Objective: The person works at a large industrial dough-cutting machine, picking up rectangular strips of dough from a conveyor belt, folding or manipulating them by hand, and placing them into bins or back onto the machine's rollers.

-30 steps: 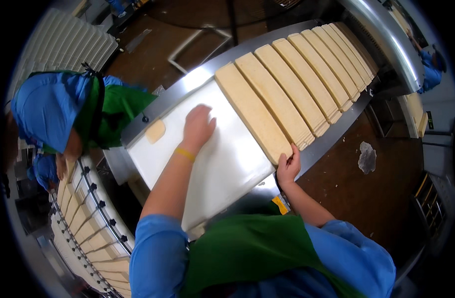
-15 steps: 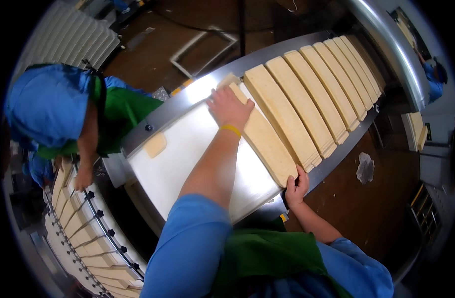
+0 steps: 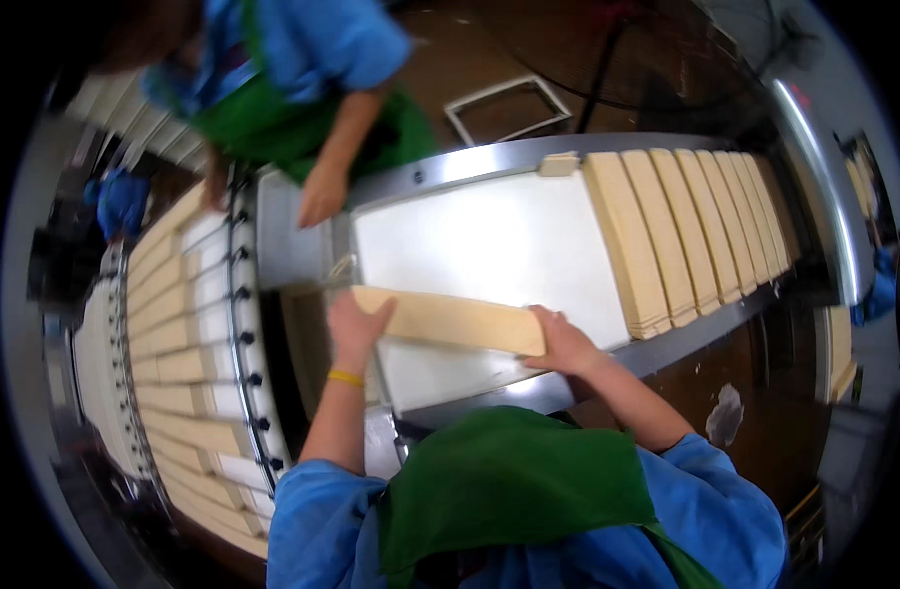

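Observation:
A long, flat, pale-yellow slab [image 3: 460, 322] is held level over the near part of a white conveyor surface [image 3: 489, 231]. My left hand [image 3: 355, 329] grips its left end, thumb on top. At its right end, my right hand [image 3: 565, 344] holds it with bent fingers. Farther right, a row of similar slabs [image 3: 656, 236] lies side by side on the same conveyor, some looking stacked in layers. A small pale piece [image 3: 559, 164] rests at the far edge beside that row.
To the left, another conveyor carries slabs in lanes [image 3: 175, 368] between thin dividers, along a rail with black knobs [image 3: 244, 337]. Across from me, a co-worker's hand [image 3: 322, 193] hangs near the conveyor corner. A shiny metal cover [image 3: 821, 187] spans the right end.
The nearest slab has left its place beside the row and moved left in my hands, turning crosswise. My view has swung left. The small piece on the white surface's left side is gone.

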{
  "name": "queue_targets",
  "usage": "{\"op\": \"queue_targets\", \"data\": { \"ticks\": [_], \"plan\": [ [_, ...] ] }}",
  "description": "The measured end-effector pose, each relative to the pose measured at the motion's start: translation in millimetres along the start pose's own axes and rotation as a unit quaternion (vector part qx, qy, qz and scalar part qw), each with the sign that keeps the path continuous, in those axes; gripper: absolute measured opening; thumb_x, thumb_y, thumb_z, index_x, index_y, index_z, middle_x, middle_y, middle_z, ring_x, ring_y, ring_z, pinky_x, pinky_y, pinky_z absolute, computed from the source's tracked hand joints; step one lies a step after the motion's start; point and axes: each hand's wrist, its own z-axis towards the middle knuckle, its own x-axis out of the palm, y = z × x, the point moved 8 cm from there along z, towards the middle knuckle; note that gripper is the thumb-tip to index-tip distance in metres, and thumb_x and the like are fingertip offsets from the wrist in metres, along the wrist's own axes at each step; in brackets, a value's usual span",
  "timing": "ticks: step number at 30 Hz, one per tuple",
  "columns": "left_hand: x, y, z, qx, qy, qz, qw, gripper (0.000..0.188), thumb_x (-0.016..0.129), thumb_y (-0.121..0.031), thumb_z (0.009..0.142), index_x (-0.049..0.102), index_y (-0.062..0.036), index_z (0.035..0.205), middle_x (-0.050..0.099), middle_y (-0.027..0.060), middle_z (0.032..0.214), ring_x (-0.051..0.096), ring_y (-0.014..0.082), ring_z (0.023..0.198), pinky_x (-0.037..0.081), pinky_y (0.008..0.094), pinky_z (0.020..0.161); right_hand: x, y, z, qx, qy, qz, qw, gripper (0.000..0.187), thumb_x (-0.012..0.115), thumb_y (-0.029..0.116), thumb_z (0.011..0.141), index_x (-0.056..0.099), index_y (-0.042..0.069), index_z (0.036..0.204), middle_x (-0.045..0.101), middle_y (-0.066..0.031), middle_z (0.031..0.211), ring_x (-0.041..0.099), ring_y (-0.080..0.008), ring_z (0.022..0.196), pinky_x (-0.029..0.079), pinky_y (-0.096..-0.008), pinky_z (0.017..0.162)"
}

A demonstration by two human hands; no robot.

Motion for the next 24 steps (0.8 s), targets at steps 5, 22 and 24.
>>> {"op": "queue_targets", "data": {
  "ticks": [5, 22, 24],
  "plan": [
    [8, 46, -75, -0.047, -0.1, -0.242, 0.964, 0.065, 0.081, -0.035, 0.067, 0.05, 0.0039, 0.109, 0.058, 0.0187, 0.104, 0.058, 0.0302, 0.095, 0.047, 0.0391, 0.082, -9, 23, 6, -0.095, -0.039, -0.04, 0.994, 0.081, 0.079, 0.02, 0.063, 0.038, 0.011, 0.132, 0.047, -0.0234, 0.112, 0.051, -0.0393, 0.103, 0.045, -0.0445, 0.091],
    [-181, 454, -217, -0.196, -0.369, -0.253, 0.872, 0.034, 0.047, -0.027, 0.094, 0.061, 0.0045, 0.093, 0.062, 0.0121, 0.083, 0.057, 0.0195, 0.08, 0.045, 0.0338, 0.073, 213, 319, -59, -0.307, 0.152, 0.187, 0.921, 0.052, 0.066, 0.016, 0.084, 0.041, 0.008, 0.129, 0.041, -0.012, 0.104, 0.049, -0.0232, 0.095, 0.045, -0.0322, 0.082],
    [-181, 499, -240, -0.205, -0.409, -0.219, 0.862, 0.036, 0.046, -0.026, 0.095, 0.058, 0.0038, 0.078, 0.061, 0.0124, 0.072, 0.056, 0.0228, 0.066, 0.044, 0.0362, 0.064, 248, 342, -71, -0.275, 0.236, 0.191, 0.912, 0.053, 0.064, 0.014, 0.085, 0.039, 0.009, 0.132, 0.039, -0.0104, 0.107, 0.048, -0.0222, 0.099, 0.043, -0.0314, 0.087]
  ]
}}
